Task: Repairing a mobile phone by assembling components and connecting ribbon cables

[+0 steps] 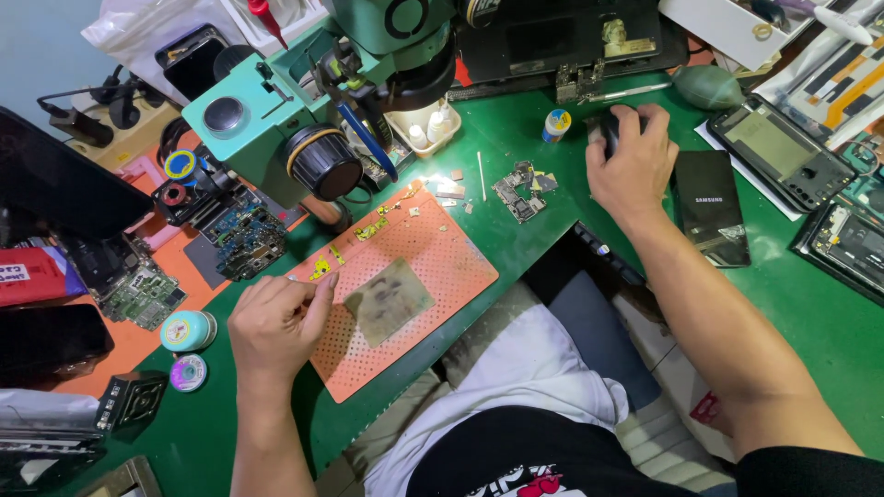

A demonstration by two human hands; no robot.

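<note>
Green matting is covering the cluttered table [516, 138] beneath a microscope [304, 101]. Thin tweezers [299, 279] are being pinched in the curled fingers of the left hand [274, 324] at the orange mat [405, 267]. A small dark object [610, 124], its kind unclear, is being gripped under the right hand [633, 161], near a circuit board [520, 191]. Judging by this, the tweezers are best being kept low and steady.

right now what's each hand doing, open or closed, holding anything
Left hand: closed, pinching a thin tool at the edge of the orange perforated mat.
Right hand: curled over a small dark object on the green bench; what it is cannot be told.
</note>
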